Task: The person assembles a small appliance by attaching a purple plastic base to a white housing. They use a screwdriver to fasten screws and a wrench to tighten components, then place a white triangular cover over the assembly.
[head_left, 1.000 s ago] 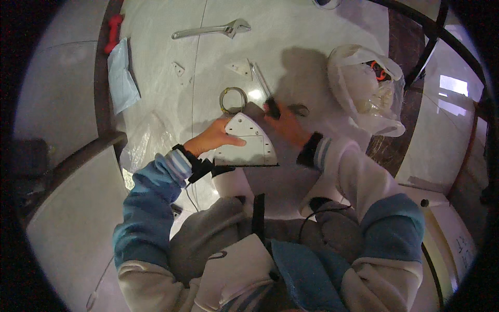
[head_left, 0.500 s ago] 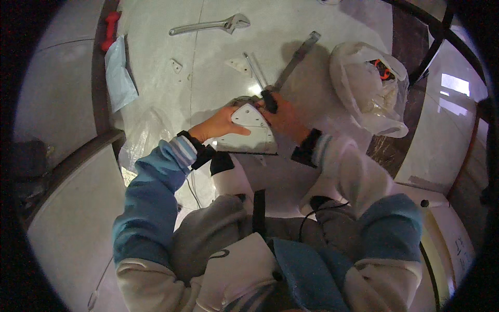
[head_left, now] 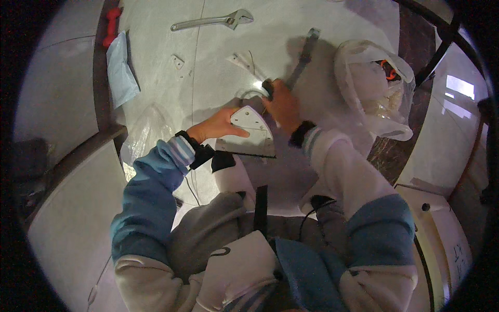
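In my left hand (head_left: 218, 125) is a white, rounded-triangular piece (head_left: 249, 132) with small holes in its face, its narrow end pointing away from me. My thumb lies across its face and the fingers are hidden behind it. My right hand (head_left: 283, 105), just beyond the piece's right side, is closed round the black handle of a screwdriver (head_left: 267, 89). Its thin shaft points away from me and is blurred. Whether my right hand also touches the white piece cannot be made out.
Ahead on the pale floor lie an adjustable wrench (head_left: 213, 22), a small white triangular part (head_left: 178, 62), a pale flat part (head_left: 241, 62) and a long dark strip (head_left: 306, 49). An open plastic bag (head_left: 358, 88) stands right; a blue-grey packet (head_left: 122, 73) and red dumbbell (head_left: 112, 26) lie left.
My right hand has moved a little away from me with the screwdriver, leaving the white piece's right edge more exposed. My left hand and the piece have barely moved.
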Available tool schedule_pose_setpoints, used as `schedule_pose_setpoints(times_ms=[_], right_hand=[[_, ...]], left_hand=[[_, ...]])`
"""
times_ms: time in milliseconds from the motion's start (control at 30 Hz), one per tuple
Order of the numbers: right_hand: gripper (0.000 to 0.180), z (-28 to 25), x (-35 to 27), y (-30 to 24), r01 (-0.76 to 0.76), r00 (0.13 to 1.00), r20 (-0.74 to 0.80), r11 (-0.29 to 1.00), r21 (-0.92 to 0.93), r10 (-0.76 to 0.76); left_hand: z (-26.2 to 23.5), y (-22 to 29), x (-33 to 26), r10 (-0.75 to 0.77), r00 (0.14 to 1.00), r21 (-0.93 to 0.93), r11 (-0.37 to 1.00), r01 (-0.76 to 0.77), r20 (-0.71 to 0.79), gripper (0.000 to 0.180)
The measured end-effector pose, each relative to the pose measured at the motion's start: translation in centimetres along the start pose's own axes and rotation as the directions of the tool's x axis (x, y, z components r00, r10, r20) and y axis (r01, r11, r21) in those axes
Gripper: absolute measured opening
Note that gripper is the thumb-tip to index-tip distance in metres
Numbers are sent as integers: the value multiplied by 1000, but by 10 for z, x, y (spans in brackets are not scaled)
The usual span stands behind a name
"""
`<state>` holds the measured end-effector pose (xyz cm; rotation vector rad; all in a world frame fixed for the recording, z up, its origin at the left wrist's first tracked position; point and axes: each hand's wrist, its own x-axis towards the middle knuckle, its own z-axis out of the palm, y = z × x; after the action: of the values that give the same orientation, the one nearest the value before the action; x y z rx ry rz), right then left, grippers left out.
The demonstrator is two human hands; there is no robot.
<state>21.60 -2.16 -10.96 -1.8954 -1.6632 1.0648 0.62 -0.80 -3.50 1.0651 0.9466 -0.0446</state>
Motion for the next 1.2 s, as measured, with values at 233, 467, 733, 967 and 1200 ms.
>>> schedule_pose_setpoints(times_ms=[233, 467, 733, 967, 1200], right_hand=[[26, -86, 98, 55, 247, 912, -260, 931, -268, -316], [13, -92, 113, 50, 138, 906, -318, 904, -405, -281], [18, -96, 109, 38, 96, 929, -304, 931, -352, -211], [36, -112, 61, 7, -30, 990, -136, 997, 65, 39], [30, -142, 40, 17, -95, 995, 20, 984, 148, 93]], left_hand=[[-2, -12, 41, 206, 969, 267, 950, -165, -135, 54], [-6, 2, 67, 44, 987, 70, 997, -34, -153, 57], [-6, 6, 69, 118, 939, 470, 881, 51, -322, 60], [10, 7, 55, 287, 849, 748, 640, 176, -444, 65], [49, -9, 44, 491, 722, 805, 573, 154, -488, 47]])
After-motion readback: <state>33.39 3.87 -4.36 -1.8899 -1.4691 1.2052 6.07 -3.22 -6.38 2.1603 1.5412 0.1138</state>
